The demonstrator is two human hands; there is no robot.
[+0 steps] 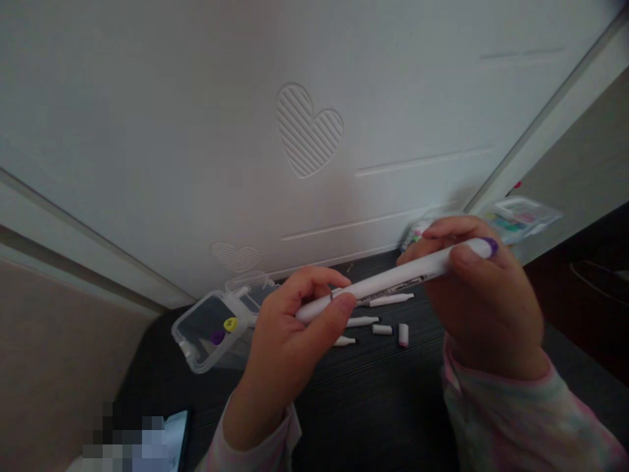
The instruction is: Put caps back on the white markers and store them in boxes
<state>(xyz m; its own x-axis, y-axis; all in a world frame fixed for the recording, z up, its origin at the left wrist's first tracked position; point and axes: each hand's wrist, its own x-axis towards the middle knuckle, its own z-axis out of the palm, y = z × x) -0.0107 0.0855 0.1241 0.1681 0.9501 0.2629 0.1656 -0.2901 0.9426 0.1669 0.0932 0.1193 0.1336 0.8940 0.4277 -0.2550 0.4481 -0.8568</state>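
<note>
Both my hands hold one white marker pen point(393, 278) level above a dark table point(373, 406). My left hand point(289, 341) pinches its left end between thumb and fingers. My right hand point(479, 301) grips the right end, where a purple cap tip point(490, 246) shows. Under the pen, several small white pen parts point(388, 300) and caps point(403, 334) lie loose on the table.
A clear plastic box point(213, 328) lies open at the left with a yellow piece point(230, 324) and a purple piece point(217, 337) inside. Another clear case with coloured items point(521, 219) sits at the back right. A phone point(171, 436) lies near left. A white panel with embossed hearts point(307, 128) stands behind.
</note>
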